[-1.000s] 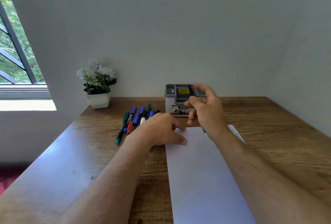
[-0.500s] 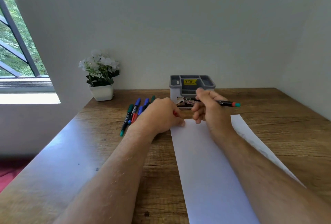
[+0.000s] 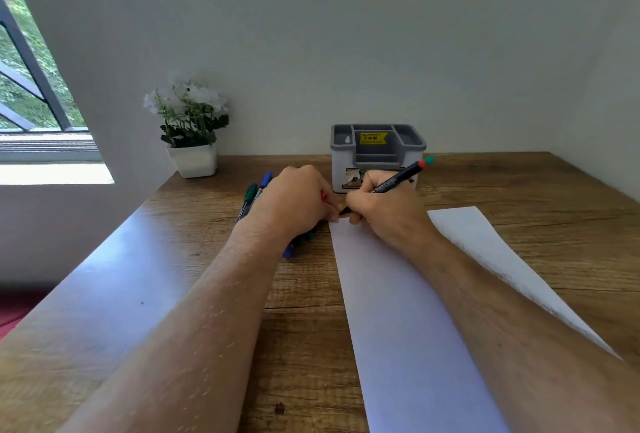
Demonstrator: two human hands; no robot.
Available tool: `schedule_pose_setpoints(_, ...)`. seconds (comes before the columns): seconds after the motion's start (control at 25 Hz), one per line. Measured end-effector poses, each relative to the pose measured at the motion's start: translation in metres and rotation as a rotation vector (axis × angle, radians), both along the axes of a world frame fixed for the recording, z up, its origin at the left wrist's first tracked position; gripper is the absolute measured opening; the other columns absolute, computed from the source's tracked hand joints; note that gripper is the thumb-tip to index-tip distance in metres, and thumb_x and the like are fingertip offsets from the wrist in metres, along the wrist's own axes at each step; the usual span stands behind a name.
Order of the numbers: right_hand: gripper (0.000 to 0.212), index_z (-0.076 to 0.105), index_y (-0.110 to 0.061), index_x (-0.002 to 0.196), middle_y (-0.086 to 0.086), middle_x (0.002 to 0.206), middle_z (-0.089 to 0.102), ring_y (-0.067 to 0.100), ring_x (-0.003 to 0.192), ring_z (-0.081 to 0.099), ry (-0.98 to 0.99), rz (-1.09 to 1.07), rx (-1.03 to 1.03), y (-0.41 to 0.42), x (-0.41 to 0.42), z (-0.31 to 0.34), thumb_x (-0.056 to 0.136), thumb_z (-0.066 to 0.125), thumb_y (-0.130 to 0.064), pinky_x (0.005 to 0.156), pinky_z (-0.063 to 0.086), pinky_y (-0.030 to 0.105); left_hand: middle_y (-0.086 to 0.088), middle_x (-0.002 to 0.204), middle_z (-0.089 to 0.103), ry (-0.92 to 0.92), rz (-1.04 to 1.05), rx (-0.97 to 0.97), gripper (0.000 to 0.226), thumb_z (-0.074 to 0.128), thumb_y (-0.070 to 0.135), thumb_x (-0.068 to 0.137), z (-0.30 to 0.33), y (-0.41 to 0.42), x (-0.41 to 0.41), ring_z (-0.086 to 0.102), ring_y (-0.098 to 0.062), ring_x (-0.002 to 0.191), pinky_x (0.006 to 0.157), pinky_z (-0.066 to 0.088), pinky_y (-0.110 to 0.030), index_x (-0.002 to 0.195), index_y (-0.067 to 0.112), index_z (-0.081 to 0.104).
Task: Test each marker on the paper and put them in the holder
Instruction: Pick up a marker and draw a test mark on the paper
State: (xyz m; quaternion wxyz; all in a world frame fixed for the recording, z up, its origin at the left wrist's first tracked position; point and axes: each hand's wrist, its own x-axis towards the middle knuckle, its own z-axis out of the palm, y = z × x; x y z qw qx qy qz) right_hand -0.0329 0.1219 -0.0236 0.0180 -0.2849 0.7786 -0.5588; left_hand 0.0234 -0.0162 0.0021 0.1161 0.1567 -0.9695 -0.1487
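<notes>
**Marker tip at the paper's far left corner**

Your right hand (image 3: 384,214) grips a black marker (image 3: 398,180) in a writing hold, fingers curled round the barrel. The barrel slants up toward 1 o'clock, and its red-and-teal back end (image 3: 426,161) sits in front of the holder's right side. The dark tip (image 3: 344,211) points down toward 8 o'clock, at the far left corner of the paper (image 3: 401,311). Can't tell whether the tip touches the sheet.

Your left hand (image 3: 298,202) sits just at 9 o'clock of the right hand, knuckles up, fingers curled. A bit of something red (image 3: 324,196) shows at the fingers; can't tell what it is or whether the hand is holding it. The fingertips sit at the paper's corner, next to the marker tip.

The paper lies on the wooden table (image 3: 173,277) and runs from the hands toward 6 o'clock under your right forearm. Its right edge is lifted and curls slightly.

The holder (image 3: 377,152) is a grey box with compartments and a yellow sticker, at 12 o'clock of your hands near the wall. No markers are visible in it.

The spare markers (image 3: 252,197) lie in a bunch on the table under and at 10 o'clock of your left hand. Green and blue caps show; the rest is hidden by the wrist.

A white pot of flowers (image 3: 192,142) stands at 10 o'clock by the wall, and a window (image 3: 31,86) is at 9 o'clock.
</notes>
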Motion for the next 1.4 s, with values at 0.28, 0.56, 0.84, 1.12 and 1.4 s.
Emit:
schedule_pose_setpoints(0.28, 0.024, 0.052, -0.02, 0.056, -0.008, 0.049, 0.054, -0.004, 0.049, 0.051, 0.099, -0.015, 0.107, -0.0082, -0.0062, -0.0045, 0.074, 0.068, -0.022, 0.041, 0.036, 0.008, 0.01, 0.077, 0.06, -0.014, 0.019, -0.009, 0.009, 0.076, 0.031, 0.081, 0.0022, 0.0019, 0.0005, 0.053, -0.009, 0.075, 0.07, 0.045, -0.028, 0.089, 0.027, 0.077)
schedule_pose_setpoints(0.56, 0.026, 0.052, -0.022, 0.056, -0.007, 0.052, 0.055, -0.003, 0.051, 0.051, 0.158, -0.008, 0.176, -0.0099, -0.0051, -0.0042, 0.075, 0.069, -0.028, 0.046, 0.034, 0.019, 0.003, 0.097, 0.067, -0.031, 0.029, -0.032, 0.017, 0.073, 0.026, 0.084, 0.0027, 0.0036, -0.0024, 0.054, -0.013, 0.085, 0.079, 0.049, -0.03, 0.102, 0.024, 0.076)
schedule_pose_setpoints(0.84, 0.028, 0.05, -0.021, 0.056, -0.003, 0.055, 0.056, 0.004, 0.053, 0.051, 0.157, 0.006, 0.182, -0.0098, -0.0035, -0.0031, 0.077, 0.069, -0.027, 0.05, 0.036, 0.024, 0.004, 0.094, 0.066, -0.056, 0.033, -0.063, 0.018, 0.073, 0.022, 0.085, 0.0045, 0.0069, -0.005, 0.057, -0.015, 0.087, 0.077, 0.049, -0.03, 0.102, 0.026, 0.075)
schedule_pose_setpoints(1.12, 0.031, 0.05, -0.021, 0.056, -0.004, 0.055, 0.055, 0.001, 0.05, 0.049, 0.167, -0.005, 0.188, -0.0107, -0.0056, -0.0041, 0.078, 0.07, -0.028, 0.047, 0.034, 0.021, 0.002, 0.1, 0.069, -0.068, 0.054, -0.046, 0.02, 0.076, 0.027, 0.082, 0.0043, 0.0059, -0.0077, 0.056, -0.013, 0.086, 0.074, 0.046, -0.028, 0.101, 0.024, 0.076)
schedule_pose_setpoints(1.4, 0.034, 0.048, -0.021, 0.054, -0.005, 0.052, 0.053, -0.006, 0.048, 0.049, 0.155, -0.004, 0.153, -0.0112, -0.0076, -0.0049, 0.078, 0.071, -0.027, 0.038, 0.033, 0.01, 0.003, 0.095, 0.065, -0.068, 0.063, -0.048, 0.02, 0.077, 0.029, 0.08, 0.0054, 0.0068, -0.0067, 0.056, -0.015, 0.09, 0.076, 0.047, -0.03, 0.099, 0.023, 0.075)
